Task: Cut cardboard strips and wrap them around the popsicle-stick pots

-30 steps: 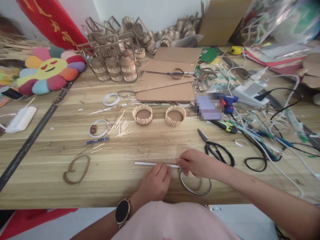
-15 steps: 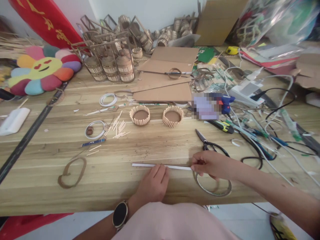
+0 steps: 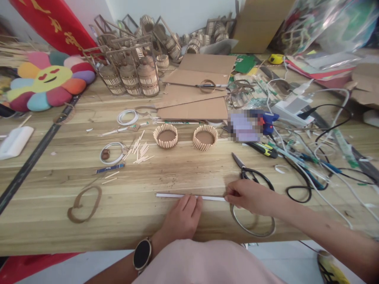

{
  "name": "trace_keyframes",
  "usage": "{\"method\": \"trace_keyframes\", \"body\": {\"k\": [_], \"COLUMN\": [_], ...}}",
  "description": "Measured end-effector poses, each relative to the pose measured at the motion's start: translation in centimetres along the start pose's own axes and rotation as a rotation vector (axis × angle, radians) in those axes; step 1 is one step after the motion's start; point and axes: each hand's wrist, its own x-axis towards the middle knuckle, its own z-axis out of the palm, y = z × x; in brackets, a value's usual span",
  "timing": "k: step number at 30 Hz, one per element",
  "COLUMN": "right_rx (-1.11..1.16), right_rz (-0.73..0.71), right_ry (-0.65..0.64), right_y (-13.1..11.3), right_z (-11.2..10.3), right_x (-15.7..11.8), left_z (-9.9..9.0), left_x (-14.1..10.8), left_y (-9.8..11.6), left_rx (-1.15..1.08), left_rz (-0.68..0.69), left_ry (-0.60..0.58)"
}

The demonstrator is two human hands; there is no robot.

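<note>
A narrow white-faced strip [image 3: 171,195] lies straight along the table near its front edge. My left hand [image 3: 185,215], with a watch [image 3: 142,255] on the wrist, lies flat with its fingertips pressing on the strip's middle. The strip's right end is pinched between the thumb and fingers of my right hand [image 3: 244,195]. Below that hand a curled loop of strip [image 3: 254,233], pale on one face, rests on the table; where it joins the straight part is hidden. Black-handled scissors [image 3: 238,161] lie just beyond my right hand, their handles partly covered by it.
Two round stick-walled baskets [image 3: 166,136] stand mid-table, beside loose short sticks [image 3: 142,152]. A brown strip coil [image 3: 84,205] lies left. Rightward are a utility knife [image 3: 263,149], a blue glue gun [image 3: 268,121] and tangled cables [image 3: 308,173]. Cardboard [image 3: 192,108] and small lidded baskets [image 3: 148,81] stand behind.
My right hand has shifted very slightly left, its fingers closing tighter at the strip's end. The loop beneath it has sagged a little lower. My left hand stays on the strip.
</note>
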Motion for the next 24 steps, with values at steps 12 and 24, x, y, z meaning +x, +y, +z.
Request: {"method": "trace_keyframes", "body": {"k": [12, 24], "right_rx": [-0.185, -0.097], "right_rz": [0.028, -0.046], "right_ry": [0.057, 0.037], "right_y": [-0.3, -3.0], "right_z": [0.6, 0.7], "right_x": [0.5, 1.2], "left_z": [-1.8, -2.4], "left_x": [1.1, 3.1], "left_y": [-0.3, 0.1], "left_rx": [-0.029, -0.120], "left_rz": [0.033, 0.237], "left_ry": [-0.067, -0.175]}}
